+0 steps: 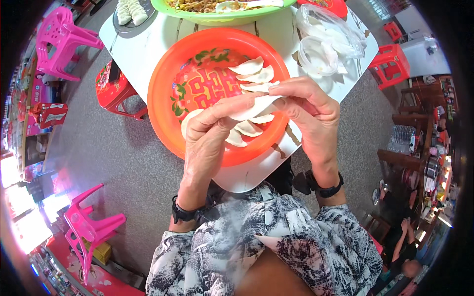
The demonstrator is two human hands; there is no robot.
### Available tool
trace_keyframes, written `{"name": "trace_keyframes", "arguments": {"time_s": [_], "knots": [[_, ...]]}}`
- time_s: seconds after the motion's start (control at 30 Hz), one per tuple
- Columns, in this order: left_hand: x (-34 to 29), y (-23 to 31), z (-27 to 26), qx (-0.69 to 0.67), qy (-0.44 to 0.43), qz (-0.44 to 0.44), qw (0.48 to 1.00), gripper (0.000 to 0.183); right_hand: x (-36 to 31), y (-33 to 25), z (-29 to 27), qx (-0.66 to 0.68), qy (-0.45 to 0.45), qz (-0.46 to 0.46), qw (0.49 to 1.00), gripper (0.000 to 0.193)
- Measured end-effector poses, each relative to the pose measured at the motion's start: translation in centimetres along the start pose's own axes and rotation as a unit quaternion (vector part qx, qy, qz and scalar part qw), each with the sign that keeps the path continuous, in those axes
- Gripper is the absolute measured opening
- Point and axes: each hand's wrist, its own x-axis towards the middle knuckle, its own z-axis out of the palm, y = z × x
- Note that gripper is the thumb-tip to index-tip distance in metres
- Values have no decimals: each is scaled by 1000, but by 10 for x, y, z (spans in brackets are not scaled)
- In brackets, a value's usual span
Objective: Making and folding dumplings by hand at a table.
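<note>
Above a round orange-red basin (161,106), I hold a white dumpling (256,108) between both hands. My left hand (206,130) is closed, its thumb and fingers pinching the dumpling's left end. My right hand (314,111) is closed on the other end, fingertips pressed against the dough edge. A pale, rounded piece of dough (190,121) shows beside my left fingers; whether that hand grips it too, I cannot tell. Several folded dumplings (247,67) lie along the basin's right side, some partly hidden by my hands. Red patterns and green leaves decorate the basin floor.
The white table (126,52) also carries a green bowl (212,18) of filling with a white spoon (249,4), a dark plate (129,30) with pale dough pieces, and a clear tub (318,56) by a plastic bag (335,27). Pink chairs (61,42) and red stools (390,64) stand around.
</note>
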Motion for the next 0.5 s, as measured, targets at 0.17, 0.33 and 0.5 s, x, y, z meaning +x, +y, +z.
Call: {"name": "trace_keyframes", "arguments": {"time_s": [0.17,0.33,0.5], "knots": [[1,12,6,28,-9,-53,998,40,1,-10,3,27,8,25,999,18],[4,37,9,115,-58,-152,980,48,15,-26,-6,-102,-101,23,989,17],[3,39,8,118,-38,-150,981,38,37,-47,4,-172,-174,-8,970,14]]}}
